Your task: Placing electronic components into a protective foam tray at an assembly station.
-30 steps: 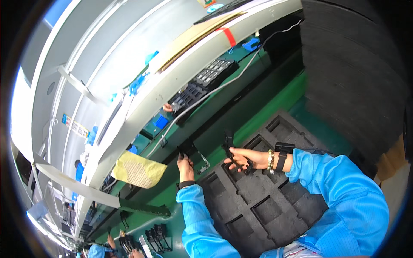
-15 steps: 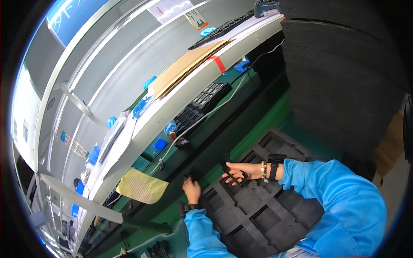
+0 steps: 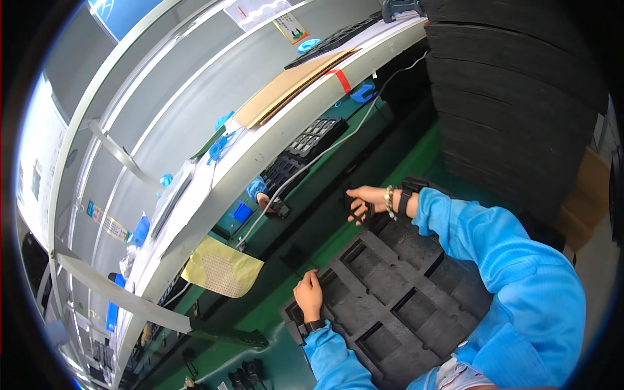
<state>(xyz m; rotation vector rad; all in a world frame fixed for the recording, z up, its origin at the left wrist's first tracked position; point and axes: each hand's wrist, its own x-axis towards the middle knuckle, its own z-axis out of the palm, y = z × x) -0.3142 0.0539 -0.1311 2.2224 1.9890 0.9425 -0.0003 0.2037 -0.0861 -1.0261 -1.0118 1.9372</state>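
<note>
A black foam tray (image 3: 380, 289) with several square and rectangular recesses lies in front of me, tilted in view. My left hand (image 3: 308, 298) is at the tray's left edge, its fingers curled under and the thumb straight. What those fingers hold, if anything, is hidden. Over the tray's far corner, my right hand (image 3: 368, 200) is closed on a small black part (image 3: 369, 212) with a curved piece showing beneath the fingers. Its exact kind does not show. Dark bands circle both wrists, and a bead bracelet is on the right.
Beyond the tray runs a white-edged bench (image 3: 260, 136) with cardboard (image 3: 292, 88) on it. Under it another person's hand (image 3: 263, 200) holds a dark part near black trays (image 3: 286, 170). A yellow sheet (image 3: 224, 268) hangs left. Stacked black foam (image 3: 513, 97) rises at right.
My left hand has moved right and slightly down, against the tray's edge. My right hand has gone up and away, still closed on the black part. The tray appears larger.
</note>
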